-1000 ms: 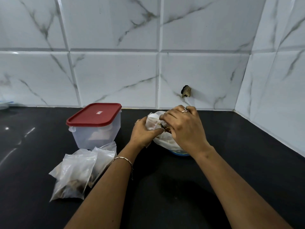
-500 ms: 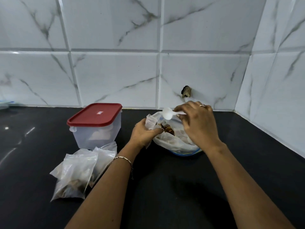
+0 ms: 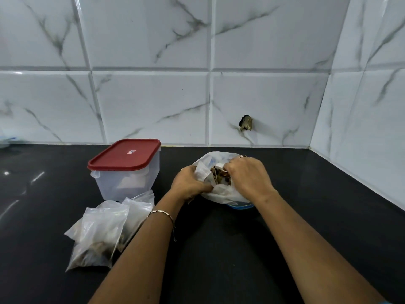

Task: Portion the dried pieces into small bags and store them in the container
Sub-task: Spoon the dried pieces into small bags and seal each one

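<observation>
Counter (image 3: 219,249): black and glossy, it meets the white marble-look tiles at the back and on the right side.
Filled bags (image 3: 98,233): two small clear bags lie at the front left, one partly over the other, with brown dried pieces inside (I cannot see if they are sealed).
Container (image 3: 127,181): translucent box just behind the filled bags, its red lid (image 3: 125,153) is on; something pale shows through the wall.
Left hand (image 3: 188,183): fingers curled, it grasps the left edge of a small bag (image 3: 203,172) and holds its mouth open.
Big bag (image 3: 221,193): white plastic, open, it sits in a blue-rimmed bowl (image 3: 241,206) between the two hands; brown dried pieces (image 3: 221,175) show in the opening.
Right hand (image 3: 245,174): fingers curled down into the opening, it grasps a white spoon (image 3: 219,166) (only a small part is visible); a ring is on one finger.
Wall: a dark broken spot (image 3: 246,123) in the tile above the hands.
</observation>
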{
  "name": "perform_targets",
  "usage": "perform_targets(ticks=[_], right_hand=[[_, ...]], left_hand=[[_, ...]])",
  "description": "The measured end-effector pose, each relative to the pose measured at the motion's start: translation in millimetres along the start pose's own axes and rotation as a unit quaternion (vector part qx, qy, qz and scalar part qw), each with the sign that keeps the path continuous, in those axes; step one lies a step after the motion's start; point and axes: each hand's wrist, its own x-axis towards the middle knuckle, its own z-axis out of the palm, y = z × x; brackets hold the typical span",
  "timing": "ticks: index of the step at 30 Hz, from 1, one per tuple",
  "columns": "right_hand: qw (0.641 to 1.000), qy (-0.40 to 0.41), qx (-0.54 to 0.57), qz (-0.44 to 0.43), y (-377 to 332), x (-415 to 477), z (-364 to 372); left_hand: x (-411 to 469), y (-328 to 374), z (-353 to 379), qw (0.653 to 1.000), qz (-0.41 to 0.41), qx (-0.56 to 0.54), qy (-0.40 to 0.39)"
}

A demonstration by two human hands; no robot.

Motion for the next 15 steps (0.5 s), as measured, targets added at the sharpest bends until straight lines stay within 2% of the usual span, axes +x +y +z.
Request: perform_targets(ticks=[3, 6, 11, 15], right_hand=[[0.999, -0.015, -0.031, -0.010, -5, 5, 7], [0.999, -0.025, 0.002, 0.021, -4, 8, 16], [0.976, -0.048, 0.184, 0.104, 4, 7, 28], [0.949, -0.061, 0.285, 0.120, 14, 8, 25]], left_hand=[[3, -1, 0, 1.000, -0.003, 0.013, -0.008], [4, -2, -1, 1.000, -0.002, 0.013, -0.010], [5, -4, -3, 1.000, 0.006, 0.011, -0.021], [4, -5, -4, 1.000, 0.004, -0.014, -0.025]])
